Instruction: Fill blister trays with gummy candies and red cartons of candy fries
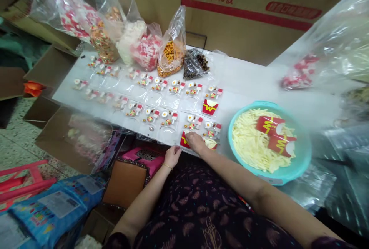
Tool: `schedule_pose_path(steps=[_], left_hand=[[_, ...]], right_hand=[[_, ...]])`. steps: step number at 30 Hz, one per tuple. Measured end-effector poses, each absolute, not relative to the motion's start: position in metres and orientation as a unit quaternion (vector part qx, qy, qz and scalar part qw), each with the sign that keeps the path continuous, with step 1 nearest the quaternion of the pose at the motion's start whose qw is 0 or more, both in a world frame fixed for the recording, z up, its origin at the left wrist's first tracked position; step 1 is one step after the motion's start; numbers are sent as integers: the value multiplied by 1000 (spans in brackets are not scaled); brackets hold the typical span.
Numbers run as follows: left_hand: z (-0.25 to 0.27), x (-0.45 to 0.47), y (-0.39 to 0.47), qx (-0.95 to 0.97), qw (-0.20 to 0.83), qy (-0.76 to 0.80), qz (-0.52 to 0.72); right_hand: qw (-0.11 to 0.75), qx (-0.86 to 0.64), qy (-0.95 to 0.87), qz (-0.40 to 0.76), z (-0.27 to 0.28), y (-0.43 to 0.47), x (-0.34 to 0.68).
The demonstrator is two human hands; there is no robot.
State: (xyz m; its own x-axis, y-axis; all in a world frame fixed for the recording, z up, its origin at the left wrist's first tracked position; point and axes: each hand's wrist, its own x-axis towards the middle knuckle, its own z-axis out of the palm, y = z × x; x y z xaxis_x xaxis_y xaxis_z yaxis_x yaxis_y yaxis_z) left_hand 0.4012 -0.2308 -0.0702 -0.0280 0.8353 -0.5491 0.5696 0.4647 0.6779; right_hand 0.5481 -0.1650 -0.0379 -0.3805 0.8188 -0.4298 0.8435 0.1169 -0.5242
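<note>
Basin (304, 151) smooth plastic; red packets (210, 107) matt; bags (175, 33) glossy plastic film.

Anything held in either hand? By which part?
Right hand is on the upper right part of a red carton; whether it's gripped or only touched can't be told. Nothing visible held in left hand.

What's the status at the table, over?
Right hand: on a red packet. Left hand: at the table's near edge, grip unclear. Turquoise basin: close to right forearm.
</note>
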Motion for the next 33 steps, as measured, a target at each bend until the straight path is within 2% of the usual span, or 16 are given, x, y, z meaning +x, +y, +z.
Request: schedule_pose_path(steps=[5,7,10,13,16,20,25,29,33], left_hand=[[-65,391,-227,525,470,701,113],[-57,387,-226,543,463,692,109],[-44,389,-221,589,435,670,123],[-39,400,-210,708,339,603,144],[-45,413,-200,805,259,526,90],[-55,423,-195,850,200,488,6],[-45,435,-186,853,145,502,22],[-20,465,-178,854,187,473,108],[16,519,-180,875,242,380,181]], right_hand=[[16,568,753,-332,-35,-165,561],[-32,563,762,-318,-28,-169,575],[-151,566,757,-288,-13,-183,609],[-252,634,685,-254,2,-205,659],[-301,736,570,-207,15,-230,718],[-300,841,431,-132,26,-262,789],[-252,908,321,-90,20,-266,844],[-175,914,334,-148,8,-246,857],[-201,885,374,-191,21,-238,823]])
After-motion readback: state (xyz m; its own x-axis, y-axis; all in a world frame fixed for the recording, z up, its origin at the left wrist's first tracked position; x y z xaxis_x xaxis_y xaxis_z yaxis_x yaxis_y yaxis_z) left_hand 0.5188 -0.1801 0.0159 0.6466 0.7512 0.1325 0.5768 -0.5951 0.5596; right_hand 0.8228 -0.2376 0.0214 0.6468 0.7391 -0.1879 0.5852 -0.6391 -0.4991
